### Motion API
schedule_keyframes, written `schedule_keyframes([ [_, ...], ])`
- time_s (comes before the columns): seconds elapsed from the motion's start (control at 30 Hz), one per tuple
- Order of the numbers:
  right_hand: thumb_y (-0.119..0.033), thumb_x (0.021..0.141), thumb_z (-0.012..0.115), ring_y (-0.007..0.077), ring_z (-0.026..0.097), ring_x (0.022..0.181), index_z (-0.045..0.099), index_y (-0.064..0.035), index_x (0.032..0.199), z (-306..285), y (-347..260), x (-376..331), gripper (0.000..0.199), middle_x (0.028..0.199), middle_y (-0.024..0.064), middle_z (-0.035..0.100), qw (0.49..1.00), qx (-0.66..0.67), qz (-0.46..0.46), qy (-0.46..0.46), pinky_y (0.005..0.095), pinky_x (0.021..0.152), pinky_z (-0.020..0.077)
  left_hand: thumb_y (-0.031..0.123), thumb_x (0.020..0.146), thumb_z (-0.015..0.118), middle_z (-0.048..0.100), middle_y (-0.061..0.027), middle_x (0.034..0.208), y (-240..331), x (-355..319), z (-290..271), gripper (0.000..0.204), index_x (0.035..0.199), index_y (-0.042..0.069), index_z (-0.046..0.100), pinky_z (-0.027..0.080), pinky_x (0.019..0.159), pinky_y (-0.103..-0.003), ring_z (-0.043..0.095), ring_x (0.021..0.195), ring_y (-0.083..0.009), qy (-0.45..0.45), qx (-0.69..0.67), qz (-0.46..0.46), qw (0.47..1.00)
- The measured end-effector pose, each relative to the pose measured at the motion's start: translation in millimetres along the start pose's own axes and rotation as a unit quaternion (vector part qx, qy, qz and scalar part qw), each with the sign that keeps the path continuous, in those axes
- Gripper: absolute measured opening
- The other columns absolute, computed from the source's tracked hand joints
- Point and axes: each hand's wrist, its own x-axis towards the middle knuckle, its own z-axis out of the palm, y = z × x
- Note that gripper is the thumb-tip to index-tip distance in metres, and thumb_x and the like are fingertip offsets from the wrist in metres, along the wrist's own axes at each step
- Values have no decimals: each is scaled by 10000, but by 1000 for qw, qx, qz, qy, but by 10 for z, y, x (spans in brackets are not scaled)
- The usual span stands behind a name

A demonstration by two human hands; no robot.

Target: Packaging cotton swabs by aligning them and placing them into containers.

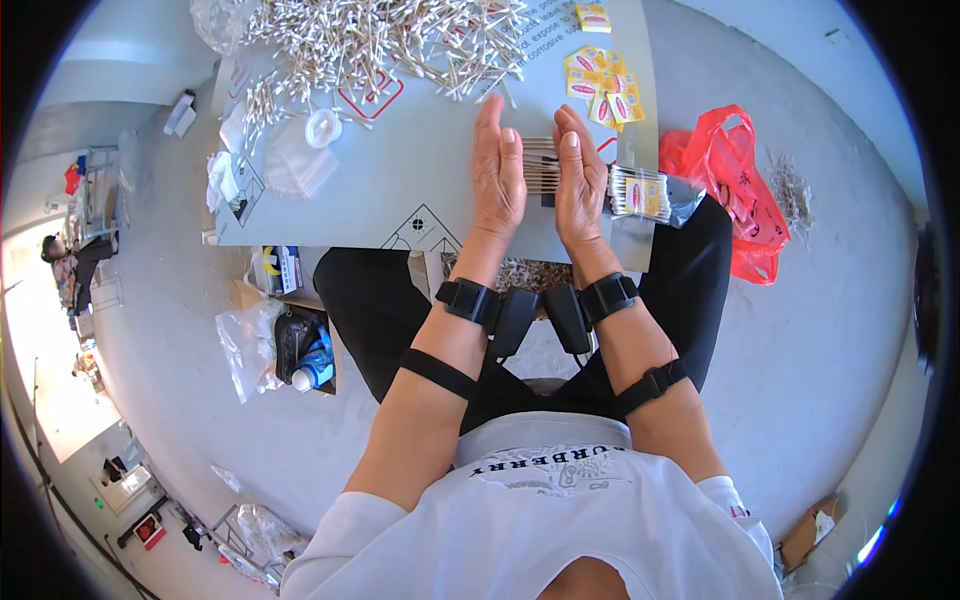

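Both my hands stand on edge over the grey tabletop (pixel 390 180), palms facing each other and fingers stretched out. Between them lies a row of cotton swabs (pixel 541 168), set crosswise. My left hand (pixel 497 175) is at the left ends of the swabs, and my right hand (pixel 580 180) is at their right ends. Just right of my right hand is a clear packet of cotton swabs (pixel 640 193) with a yellow label in it. A big loose heap of cotton swabs (pixel 390 40) covers the far part of the table.
Yellow label cards (pixel 603 82) lie at the far right of the table. Clear plastic bags (pixel 300 165) and a round white container (pixel 323 128) are at left. Beside the table, a red plastic bag (pixel 735 190) sits right; a box with a blue bottle (pixel 315 365) stands left.
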Motion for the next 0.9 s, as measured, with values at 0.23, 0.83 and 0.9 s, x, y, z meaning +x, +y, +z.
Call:
schedule_keyframes([
  [0.23,-287,1064,421,257,433,1363,445,83,1388,-124,-180,-4,493,1423,184,478,988,131,83,22,378,1168,332,447,1012,465,340,-207,1537,19,-33,-238,659,1489,8,343,230,1174,-450,310,1438,-326,-65,46,28,996],
  [0.83,-286,1067,418,243,462,1334,473,63,1378,-227,-222,-176,471,1434,162,475,996,52,70,-3,363,1155,346,623,846,569,219,-141,1613,374,-274,-174,933,1511,19,315,20,1181,-606,87,1522,-251,-281,519,138,795],
  [0.9,-287,1066,423,241,467,1329,484,62,1369,-266,-214,-189,467,1439,159,471,997,53,59,-3,360,1151,351,617,849,570,221,-138,1613,401,-293,-167,923,1509,20,323,22,1179,-609,93,1521,-251,-288,535,155,779],
])
